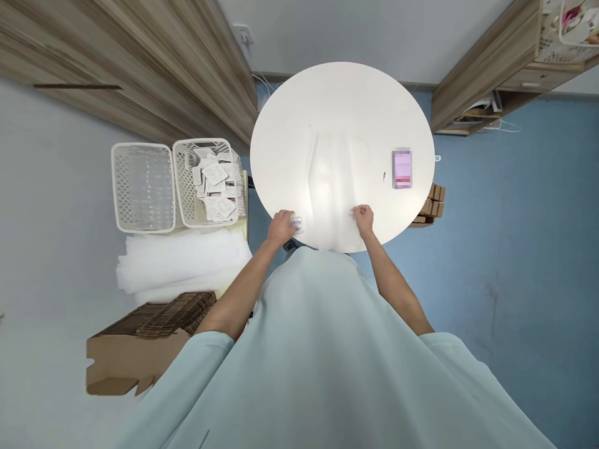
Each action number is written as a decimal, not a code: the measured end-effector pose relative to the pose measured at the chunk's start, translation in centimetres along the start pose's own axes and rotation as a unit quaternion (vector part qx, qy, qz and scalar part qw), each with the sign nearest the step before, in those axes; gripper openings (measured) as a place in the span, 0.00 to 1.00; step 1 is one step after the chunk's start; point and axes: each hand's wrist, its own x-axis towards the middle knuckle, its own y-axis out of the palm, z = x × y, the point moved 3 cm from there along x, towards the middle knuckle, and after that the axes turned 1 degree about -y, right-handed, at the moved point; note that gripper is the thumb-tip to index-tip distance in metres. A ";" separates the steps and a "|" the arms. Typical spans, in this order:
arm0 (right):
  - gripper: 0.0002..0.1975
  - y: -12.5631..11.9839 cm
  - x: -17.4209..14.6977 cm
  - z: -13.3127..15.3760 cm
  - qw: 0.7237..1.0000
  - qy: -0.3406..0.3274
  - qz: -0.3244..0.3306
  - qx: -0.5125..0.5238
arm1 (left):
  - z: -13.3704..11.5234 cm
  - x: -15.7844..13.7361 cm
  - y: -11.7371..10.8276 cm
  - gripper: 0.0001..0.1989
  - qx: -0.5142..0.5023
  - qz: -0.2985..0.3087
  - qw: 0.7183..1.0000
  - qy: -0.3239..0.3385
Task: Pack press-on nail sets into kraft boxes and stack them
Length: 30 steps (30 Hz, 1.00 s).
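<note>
White translucent sheeting [333, 181] was laid near-to-far between a small clear plastic case [298, 225], grasped by the left hand [281, 228], and the closer right hand [364, 219], whose hold could not be told.

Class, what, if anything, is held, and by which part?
Left hand: small clear item, by its left edge. Right hand: at edge of white sheet, grip unclear.

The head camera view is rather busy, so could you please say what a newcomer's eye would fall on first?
Probably the white table at upper centre, with a translucent sheet lying on it between the left hand, at a small clear item, and the right hand. Next might come the blurred pink rectangle toward the table's right side, then the white basket of packets to the table's left.
</note>
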 end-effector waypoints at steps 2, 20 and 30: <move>0.09 -0.2 0.1 0.1 1.000 0.014 -0.021 -0.007 | 0.2 -0.6 0.6 0.32 0.073 0.043 0.996 0.039; 0.15 -5.3 -1.5 -1.6 0.985 0.068 -0.077 -0.137 | -7.6 0.5 4.6 0.35 0.036 0.089 0.980 0.176; 0.12 -7.9 -5.3 -4.0 0.973 0.090 -0.012 -0.213 | -11.7 1.4 9.9 0.34 0.032 0.152 0.966 0.206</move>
